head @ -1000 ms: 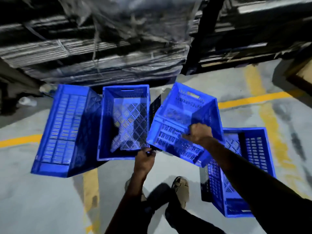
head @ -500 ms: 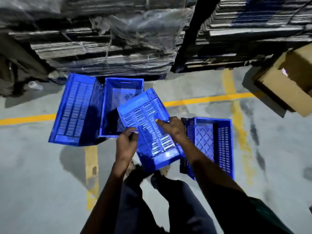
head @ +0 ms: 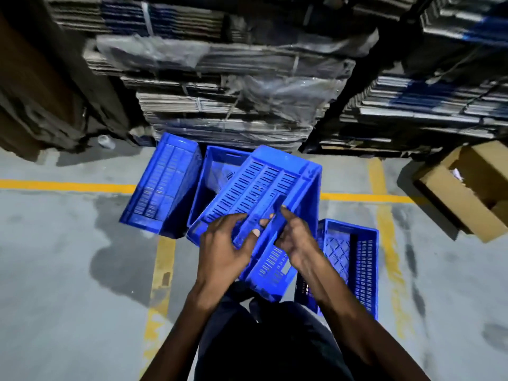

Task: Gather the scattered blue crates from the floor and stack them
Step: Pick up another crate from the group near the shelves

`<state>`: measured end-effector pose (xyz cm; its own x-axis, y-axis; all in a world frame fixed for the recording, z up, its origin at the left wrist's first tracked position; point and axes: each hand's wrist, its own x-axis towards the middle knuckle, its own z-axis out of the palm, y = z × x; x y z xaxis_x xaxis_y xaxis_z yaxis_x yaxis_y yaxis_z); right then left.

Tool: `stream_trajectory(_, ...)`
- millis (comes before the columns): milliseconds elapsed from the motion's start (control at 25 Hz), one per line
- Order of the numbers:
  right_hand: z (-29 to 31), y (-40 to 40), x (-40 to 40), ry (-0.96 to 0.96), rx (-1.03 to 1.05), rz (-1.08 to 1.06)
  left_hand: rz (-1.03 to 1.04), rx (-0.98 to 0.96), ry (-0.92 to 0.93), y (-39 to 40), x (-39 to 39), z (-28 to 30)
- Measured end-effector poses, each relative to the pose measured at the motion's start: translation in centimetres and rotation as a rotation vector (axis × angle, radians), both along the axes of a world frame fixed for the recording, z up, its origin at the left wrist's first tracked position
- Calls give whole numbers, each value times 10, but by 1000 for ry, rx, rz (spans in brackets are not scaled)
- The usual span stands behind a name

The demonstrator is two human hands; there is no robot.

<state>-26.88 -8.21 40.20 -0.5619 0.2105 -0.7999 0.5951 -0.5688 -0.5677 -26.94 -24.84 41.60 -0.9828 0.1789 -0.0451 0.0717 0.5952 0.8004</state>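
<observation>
**Both hands on an upturned blue crate**

We hold one blue crate (head: 255, 188) in front of us, tipped over so that its slotted base faces up and tilts away toward the stacked cardboard (head: 220, 86). Its plastic is bright blue, with rows of narrow slots across the base and a solid rim along the far edge. It hangs above the other crates, off the floor (head: 68, 257).

Our left hand (head: 225, 248) lies on the near part of the base, fingers (head: 233, 220) loosely spread and bent over a raised rib, thumb reaching toward the right. Our right hand (head: 295, 237) sits just beside it, fingers bent with the tips on the same rib. Whether either hand truly wraps the rib or only presses on it, we cannot tell; motion blur softens the fingertips.

Three more blue crates lie on the floor. An overturned crate (head: 162, 185) rests on the left, base up, across the yellow floor line (head: 63, 185). An upright crate (head: 217, 171) stands just beside it, mostly hidden behind the held one. A third crate (head: 354, 259) stands open side up on our right, showing a lattice bottom. A cardboard box (head: 472, 188) sits open further right.
</observation>
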Motion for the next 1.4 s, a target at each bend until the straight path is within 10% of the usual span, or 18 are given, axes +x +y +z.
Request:
stream_trajectory(320,53,-28,-16,92,41,147,-38,-578,94,-26,2,22)
stream_trajectory(520,89,-35,-32,213,81,347,176,-521,302,-37,-15,37)
stream_trajectory(720,118,2,-53,547,1067,926,260,-470,343,-31,-18,49)
stream_trajectory(960,124,38,-63,1148,1729,1440,456,-523,474,8,28,82)
stream_trajectory(1400,91,-19,33,1563,1376,1526,718,-786,326,2,181,87)
